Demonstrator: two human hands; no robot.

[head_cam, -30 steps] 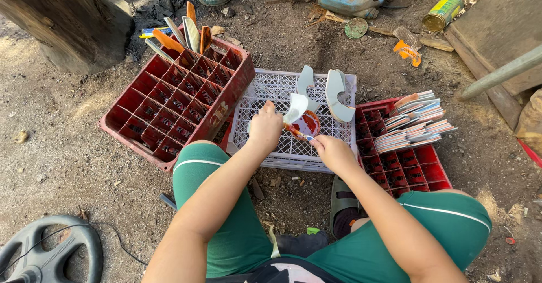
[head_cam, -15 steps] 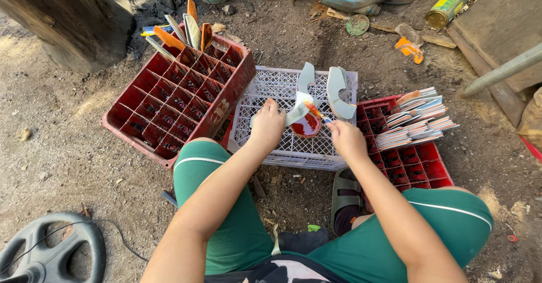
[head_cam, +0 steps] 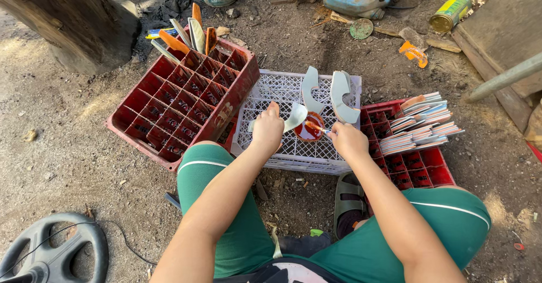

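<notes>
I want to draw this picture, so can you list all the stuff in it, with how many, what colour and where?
Crate: one, white, middle, upside down.
Divided crates: two, red, left and right.
Curved pieces: two, pale, on the white crate.
Small dish: one, reddish liquid, on the white crate.
Flat pieces stack: many, pale, on right crate.
Tin can: one, green-yellow, top right.
Wheel: one, grey, bottom left.
Left hand: holds a pale piece.
Right hand: holds a thin stick at the dish.

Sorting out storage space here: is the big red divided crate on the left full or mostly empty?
Mostly empty. The red crate shows bare compartments nearly throughout; only its far corner holds a few upright flat pieces, orange and pale.
</notes>
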